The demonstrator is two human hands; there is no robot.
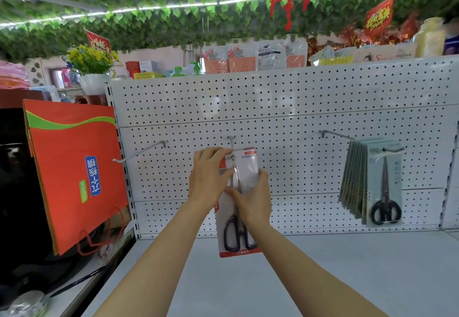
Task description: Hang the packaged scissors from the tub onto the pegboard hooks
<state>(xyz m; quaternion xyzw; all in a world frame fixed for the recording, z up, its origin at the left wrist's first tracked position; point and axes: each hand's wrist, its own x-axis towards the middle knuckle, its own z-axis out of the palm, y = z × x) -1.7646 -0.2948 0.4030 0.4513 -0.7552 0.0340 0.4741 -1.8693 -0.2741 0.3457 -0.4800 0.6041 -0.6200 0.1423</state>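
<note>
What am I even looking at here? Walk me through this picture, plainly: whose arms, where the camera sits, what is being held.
There is no machine. A person wears a camera on the head, so you see their own two arms from above. The left hand grips the top of a packaged pair of scissors, and the right hand pinches its middle. The pack's hole sits at the tip of the middle hook on the white pegboard. To the right, a stack of scissor packs already hangs. The left hook is bare. The shelf lies below.

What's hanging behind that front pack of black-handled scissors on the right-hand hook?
Behind the front scissors pack hangs a fanned stack of more packs on the same hook. Only their edges show; their contents are covered.
</note>
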